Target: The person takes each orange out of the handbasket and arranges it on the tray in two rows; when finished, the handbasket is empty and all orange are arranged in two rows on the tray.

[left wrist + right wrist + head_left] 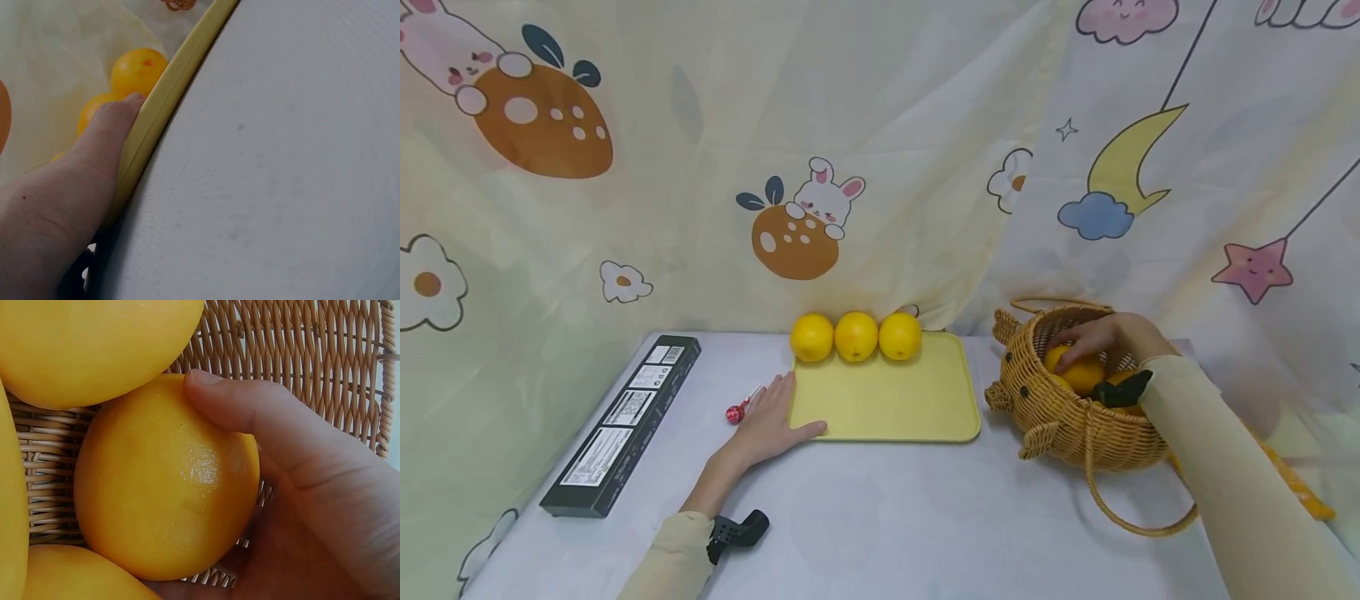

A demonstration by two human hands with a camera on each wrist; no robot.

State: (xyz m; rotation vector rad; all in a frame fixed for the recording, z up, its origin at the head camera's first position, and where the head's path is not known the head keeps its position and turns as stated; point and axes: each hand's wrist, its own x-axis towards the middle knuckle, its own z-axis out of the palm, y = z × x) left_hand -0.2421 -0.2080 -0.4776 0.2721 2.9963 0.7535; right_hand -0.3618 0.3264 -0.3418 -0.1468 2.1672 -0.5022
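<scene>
My left hand rests with outstretched fingers on the left edge of a yellow tray, its thumb along the front rim. Three oranges stand in a row at the tray's back edge. Reaching into a wicker basket with an animal face, my right hand grips an orange. In the right wrist view the thumb curls over its top, while the other fingers are mostly hidden behind it. More oranges lie around it in the basket.
A red-wrapped lollipop lies just left of my left hand. Farther left is a long dark box with white labels. The basket's handle loops onto the white table. A printed curtain hangs behind the table.
</scene>
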